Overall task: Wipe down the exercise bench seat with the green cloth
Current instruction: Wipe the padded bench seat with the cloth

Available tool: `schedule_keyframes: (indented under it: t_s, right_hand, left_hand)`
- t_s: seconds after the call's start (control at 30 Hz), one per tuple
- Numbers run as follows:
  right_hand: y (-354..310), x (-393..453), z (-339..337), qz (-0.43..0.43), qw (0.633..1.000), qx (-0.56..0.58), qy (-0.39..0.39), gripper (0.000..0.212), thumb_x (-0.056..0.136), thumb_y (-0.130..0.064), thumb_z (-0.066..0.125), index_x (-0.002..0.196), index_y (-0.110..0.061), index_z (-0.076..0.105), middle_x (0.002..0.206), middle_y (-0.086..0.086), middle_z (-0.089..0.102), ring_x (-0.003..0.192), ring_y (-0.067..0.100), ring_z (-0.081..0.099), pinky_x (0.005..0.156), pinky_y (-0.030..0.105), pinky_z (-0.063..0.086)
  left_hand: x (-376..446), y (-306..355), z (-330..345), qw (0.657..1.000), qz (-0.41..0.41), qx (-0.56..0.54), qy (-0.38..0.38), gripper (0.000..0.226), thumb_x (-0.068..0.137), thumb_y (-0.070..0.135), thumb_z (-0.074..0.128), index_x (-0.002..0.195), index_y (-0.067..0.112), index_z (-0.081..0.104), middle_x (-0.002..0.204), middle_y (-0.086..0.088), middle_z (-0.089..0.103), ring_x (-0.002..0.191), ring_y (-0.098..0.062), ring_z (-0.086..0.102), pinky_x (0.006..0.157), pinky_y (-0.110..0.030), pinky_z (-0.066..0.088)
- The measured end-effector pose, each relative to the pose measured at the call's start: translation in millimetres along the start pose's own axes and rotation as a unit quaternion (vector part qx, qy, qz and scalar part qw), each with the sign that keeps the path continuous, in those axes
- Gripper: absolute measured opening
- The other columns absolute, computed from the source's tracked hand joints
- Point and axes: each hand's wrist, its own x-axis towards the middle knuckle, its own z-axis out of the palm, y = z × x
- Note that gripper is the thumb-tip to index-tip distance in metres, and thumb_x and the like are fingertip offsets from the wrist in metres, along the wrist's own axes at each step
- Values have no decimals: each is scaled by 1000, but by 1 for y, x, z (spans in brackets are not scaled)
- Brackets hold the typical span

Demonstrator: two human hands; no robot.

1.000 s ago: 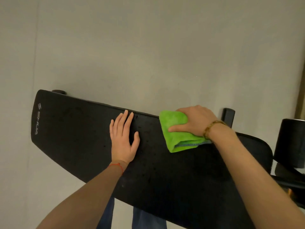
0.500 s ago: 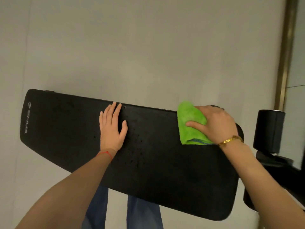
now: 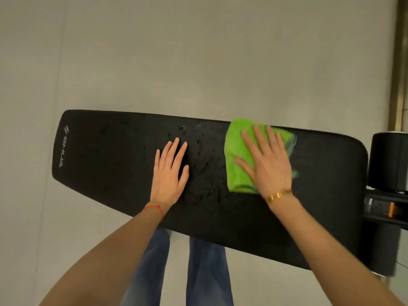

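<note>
The long black padded bench seat (image 3: 110,164) runs left to right across the view, with a white logo at its left end and water droplets near its middle. A folded green cloth (image 3: 237,155) lies on the seat's right half, near the far edge. My right hand (image 3: 267,164) presses flat on the cloth, fingers spread, covering its right part. My left hand (image 3: 171,171) rests palm down on the bare seat just left of the droplets, fingers apart, holding nothing.
A black foam roller pad (image 3: 389,162) and black frame with an orange tab (image 3: 391,209) sit at the seat's right end. A brass-coloured strip (image 3: 397,62) runs up the right edge. Grey floor lies around, and my jeans-clad legs (image 3: 205,272) stand below.
My right hand has gone from gripping the cloth at the seat's far edge to pressing flat on it. The view has shifted so the bench sits more level and centred. My left hand stays planted.
</note>
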Motion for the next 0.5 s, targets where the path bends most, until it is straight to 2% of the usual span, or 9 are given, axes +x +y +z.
schedule_keyframes:
  t_s: [0.13,0.3,0.4,0.5]
  right_hand:
    - [-32,45,11,43,999,1,26,68,92,-65,34,145,-22,40,149,11,42,138,35,35,118,48,21]
    - [-64,-52,28,-77,996,-2,35,63,94,-58,41,147,-24,37,153,6,35,143,31,28,119,47,22]
    - [-52,-83,24,-113,993,3,38,60,94,-56,45,145,-25,40,152,3,37,143,27,30,117,45,26]
    - [-29,-49,20,-49,996,5,70,57,94,-57,41,142,-25,45,148,4,44,140,29,35,117,44,27]
  left_hand:
    - [0,-9,8,999,22,-21,30,56,103,30,37,156,22,24,166,1,17,155,-15,9,126,-49,8]
    - [-1,-16,14,997,36,-46,51,55,102,28,38,155,23,28,165,1,20,154,-15,12,125,-50,9]
    - [0,-18,15,997,39,-51,51,54,102,30,36,156,23,27,165,1,20,154,-15,12,125,-51,9]
    - [0,-18,16,996,40,-58,49,54,102,31,34,156,23,27,165,2,21,154,-15,12,125,-51,9]
